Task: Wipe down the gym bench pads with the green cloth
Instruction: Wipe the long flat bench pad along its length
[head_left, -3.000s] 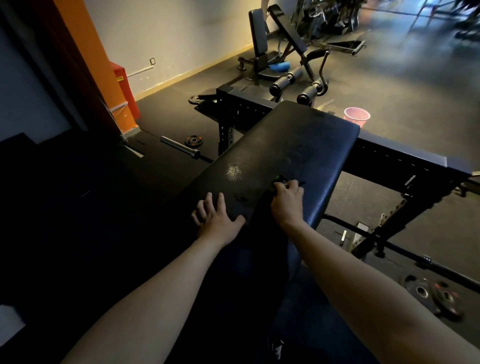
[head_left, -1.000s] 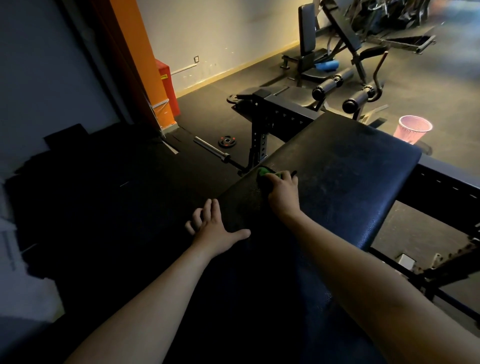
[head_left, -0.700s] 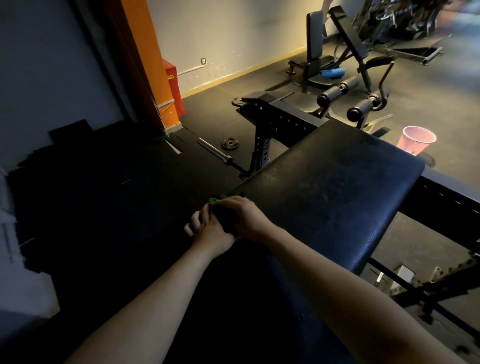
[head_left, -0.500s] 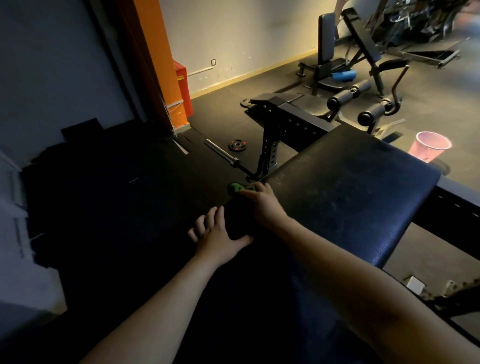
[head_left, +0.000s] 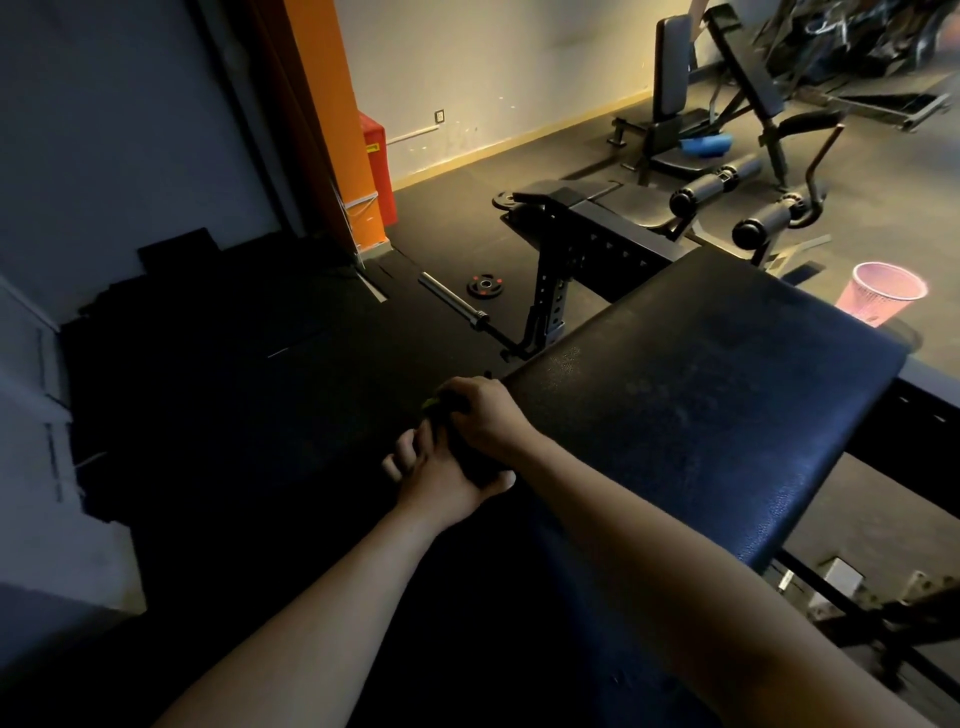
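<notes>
A wide black bench pad (head_left: 701, 384) runs from the lower middle to the upper right. My right hand (head_left: 483, 415) grips the green cloth (head_left: 434, 404) at the pad's left edge; only a small green corner shows past my fingers. My left hand (head_left: 441, 480) rests flat on the pad's left side just below, fingers spread, partly under my right hand. The near part of the pad lies in deep shadow.
A pink waste basket (head_left: 883, 299) stands on the floor beyond the pad's far right. A barbell end (head_left: 452, 304) and a small weight plate (head_left: 484, 286) lie on the floor to the left. Other benches (head_left: 691, 119) stand at the back; an orange pillar (head_left: 332, 119) rises left.
My right hand has slid the cloth from the pad's middle over to its left edge, above my left hand. My left hand has stayed in place. The view has shifted left.
</notes>
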